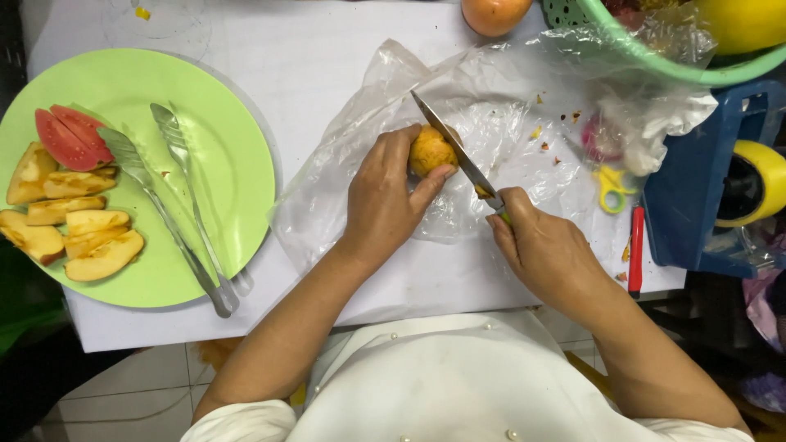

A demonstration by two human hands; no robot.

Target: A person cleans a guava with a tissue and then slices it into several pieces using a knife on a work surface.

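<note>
Currently, the scene is laid out as follows.

Left hand: the left hand point(383, 200) is curled closed around a small orange fruit point(431, 151), which is pinned down on a clear plastic sheet point(385, 90) spread over the white table point(303, 49).

Right hand: the right hand point(544, 250) is closed around the handle of a knife point(454, 149); the handle itself is mostly hidden inside the fist.

Fruit position: the fruit is found at about 1 o'clock from the left hand, touching its thumb and fingertips, and at about 10 o'clock from the right hand.

Blade axis: the blade is run from 4 o'clock at the right hand up to 10 o'clock, and is laid across the right edge of the fruit, touching it.

Nearer hand: the fruit is held by the left hand; only the blade reaches it from the right.

Surroundings: a green plate point(205, 90) with sliced fruit point(70, 213) and metal tongs point(176, 205) is set at 9 o'clock; a green basket point(655, 53) and small yellow scissors point(610, 188) are seen at 2 to 3 o'clock.
</note>
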